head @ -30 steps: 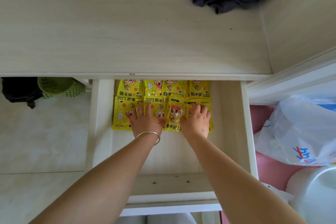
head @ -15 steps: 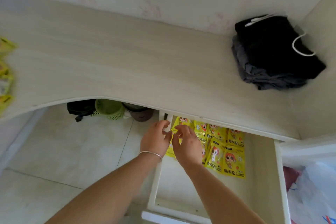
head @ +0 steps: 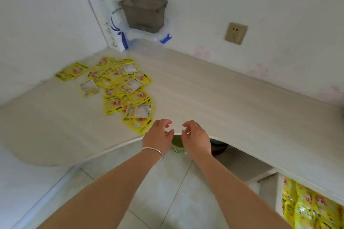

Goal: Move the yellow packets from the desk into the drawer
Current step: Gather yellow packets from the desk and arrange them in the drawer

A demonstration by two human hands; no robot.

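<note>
A loose heap of yellow packets (head: 122, 87) lies on the left part of the pale wooden desk (head: 214, 98), reaching almost to its front edge. My left hand (head: 158, 136), with a silver bangle on the wrist, hovers at the desk's curved front edge, just right of the nearest packet (head: 138, 125). My right hand (head: 196, 138) is beside it. Both hands hold nothing, with fingers loosely curled and apart. More yellow packets (head: 307, 204) lie in rows in the open drawer (head: 278, 191) at the lower right, partly hidden under the desk top.
A grey plastic box (head: 144, 13) sits on white bags (head: 115, 24) in the desk's back corner. A wall socket (head: 236, 33) is on the wall behind. A green basket (head: 176, 147) and a dark bowl (head: 217, 146) stand under the desk on the tiled floor.
My hands have left the packets in the drawer and risen to the desk's front edge. The view has swung left, bringing the heap on the desk into sight.
</note>
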